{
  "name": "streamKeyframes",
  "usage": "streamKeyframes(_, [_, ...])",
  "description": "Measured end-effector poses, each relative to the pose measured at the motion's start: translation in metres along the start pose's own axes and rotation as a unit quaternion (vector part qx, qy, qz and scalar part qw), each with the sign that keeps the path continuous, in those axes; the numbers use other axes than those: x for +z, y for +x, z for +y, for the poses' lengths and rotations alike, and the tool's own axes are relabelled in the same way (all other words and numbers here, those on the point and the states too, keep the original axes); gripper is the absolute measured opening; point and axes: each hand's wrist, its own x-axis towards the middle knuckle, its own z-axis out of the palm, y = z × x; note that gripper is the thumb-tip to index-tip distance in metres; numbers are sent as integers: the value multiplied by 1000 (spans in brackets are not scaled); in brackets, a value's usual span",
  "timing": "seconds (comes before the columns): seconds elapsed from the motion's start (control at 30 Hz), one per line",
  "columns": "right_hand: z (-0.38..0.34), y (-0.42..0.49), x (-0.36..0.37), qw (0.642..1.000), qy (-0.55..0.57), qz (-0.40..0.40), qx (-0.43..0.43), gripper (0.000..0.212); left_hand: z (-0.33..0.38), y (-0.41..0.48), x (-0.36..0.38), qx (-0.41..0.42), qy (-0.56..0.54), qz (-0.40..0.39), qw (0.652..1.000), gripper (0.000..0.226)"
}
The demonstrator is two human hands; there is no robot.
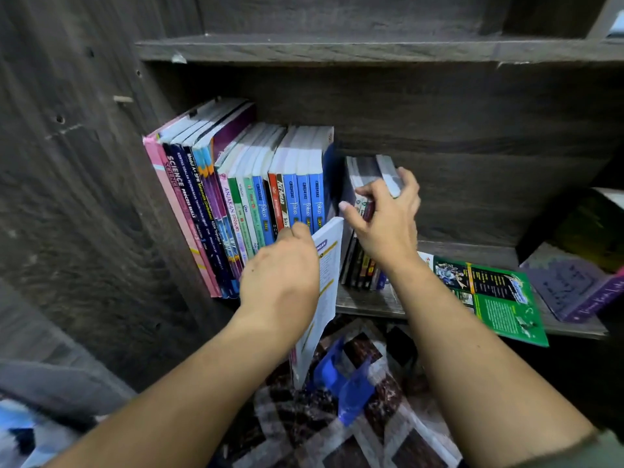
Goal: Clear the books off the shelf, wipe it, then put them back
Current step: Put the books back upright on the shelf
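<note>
A row of upright books fills the left part of the dark wooden shelf, leaning left against the side wall. My left hand grips a white-covered book that sticks out past the shelf's front edge, tilted. My right hand holds the top of a small bundle of dark-spined books standing right of the blue ones. A narrow gap separates this bundle from the blue books.
A green magazine lies flat on the shelf to the right, overhanging the front edge. A purple book lies further right. Below the shelf a patterned rug and a blue cloth-like thing show. Another shelf board sits above.
</note>
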Motion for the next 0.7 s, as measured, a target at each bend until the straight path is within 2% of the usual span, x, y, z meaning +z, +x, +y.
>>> streamKeyframes(0.13, [8,1,0,999,-13,30,16,31,6,-2,-3,-14,-16,2,1000,13])
streamKeyframes(0.37, [29,5,-18,998,32,56,20,32,30,9,-10,-57,-37,63,996,16])
streamKeyframes(0.4, [30,4,-18,998,31,57,18,32,34,14,-10,-61,-32,84,994,15])
streamKeyframes(0.47, [32,2,-18,998,24,58,12,32,40,26,-6,-68,-4,173,983,19])
streamKeyframes(0.53, [33,0,-19,998,12,54,5,32,40,36,2,-42,14,217,975,28])
streamKeyframes(0.7, [34,-2,-29,1000,7,-15,-20,38,45,49,35,9,35,215,976,21])
